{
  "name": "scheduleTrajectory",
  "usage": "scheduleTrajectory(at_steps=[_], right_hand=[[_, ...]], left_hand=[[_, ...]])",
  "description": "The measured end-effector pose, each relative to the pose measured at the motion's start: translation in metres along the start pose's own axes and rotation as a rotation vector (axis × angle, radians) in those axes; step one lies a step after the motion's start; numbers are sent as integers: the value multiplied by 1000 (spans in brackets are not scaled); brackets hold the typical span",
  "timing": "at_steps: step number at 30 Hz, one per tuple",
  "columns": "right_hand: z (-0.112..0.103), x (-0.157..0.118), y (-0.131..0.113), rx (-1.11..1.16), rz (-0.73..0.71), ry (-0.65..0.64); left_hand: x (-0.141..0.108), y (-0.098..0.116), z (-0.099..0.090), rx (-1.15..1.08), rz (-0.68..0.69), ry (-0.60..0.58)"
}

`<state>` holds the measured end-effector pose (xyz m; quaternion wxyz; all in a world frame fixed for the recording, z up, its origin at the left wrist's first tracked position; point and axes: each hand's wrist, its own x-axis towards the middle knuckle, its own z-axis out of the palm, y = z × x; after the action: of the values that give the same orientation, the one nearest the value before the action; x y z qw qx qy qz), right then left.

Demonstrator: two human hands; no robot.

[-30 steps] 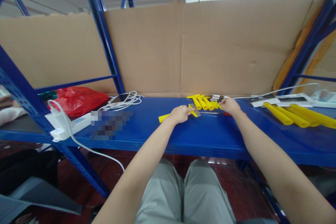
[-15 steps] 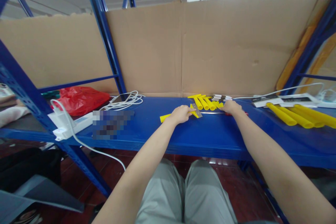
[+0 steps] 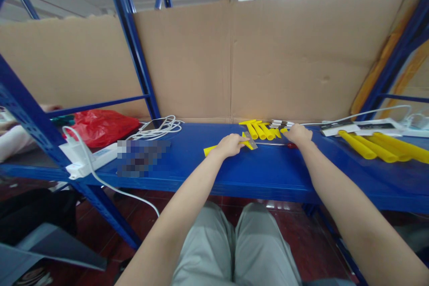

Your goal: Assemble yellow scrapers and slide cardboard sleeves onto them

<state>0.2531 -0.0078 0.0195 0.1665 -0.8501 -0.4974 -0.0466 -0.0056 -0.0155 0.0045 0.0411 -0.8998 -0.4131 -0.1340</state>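
My left hand [image 3: 231, 145] is closed around a yellow scraper [image 3: 210, 149] lying across the blue shelf; its handle sticks out to the left and the flat metal blade [image 3: 250, 140] points right. The fingers of my right hand [image 3: 299, 134] are closed at a small yellow piece [image 3: 284, 130], whose far side they hide. Under that hand lies a screwdriver, its red handle [image 3: 292, 145] partly covered and its thin shaft reaching left to the blade. Just behind are several yellow scraper parts [image 3: 267, 131] in a row, beside a stack of small black-and-white pieces [image 3: 280, 124].
Several long yellow tubes [image 3: 360, 145] rest at the right on the blue shelf [image 3: 254, 170]. White cables [image 3: 167, 126], a red plastic bag [image 3: 103, 127] and a power strip [image 3: 100, 159] are at the left. Cardboard [image 3: 284, 58] backs the shelf. Blue posts [image 3: 139, 53] stand around.
My right hand has shifted slightly up and away from the screwdriver, so more of its red handle shows; the small yellow piece moved along. My left hand stays on the scraper.
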Motion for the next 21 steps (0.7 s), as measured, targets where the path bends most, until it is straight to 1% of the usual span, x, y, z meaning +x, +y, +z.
scheduleTrajectory(at_steps=[3,5,8,10,12,15,18,21], right_hand=[[-4,-1,1,106,10,120],[-6,0,3,236,-21,230],[-7,3,1,542,-80,378],[-6,5,-4,784,-92,407],[-4,4,-12,1021,-67,348],[0,-4,-26,1272,-31,152],[3,-16,-37,1367,-55,-91],[3,-27,-41,1347,-20,-337]], left_hand=[[1,0,0,-11,-11,0],[1,-1,1,-20,-19,-3],[2,-1,2,-33,-25,-2],[2,-1,2,-37,-27,0],[2,-1,3,-31,-29,-2],[2,-2,3,-25,-21,1],[3,-2,3,-28,-15,8],[4,-2,4,-32,-12,8]])
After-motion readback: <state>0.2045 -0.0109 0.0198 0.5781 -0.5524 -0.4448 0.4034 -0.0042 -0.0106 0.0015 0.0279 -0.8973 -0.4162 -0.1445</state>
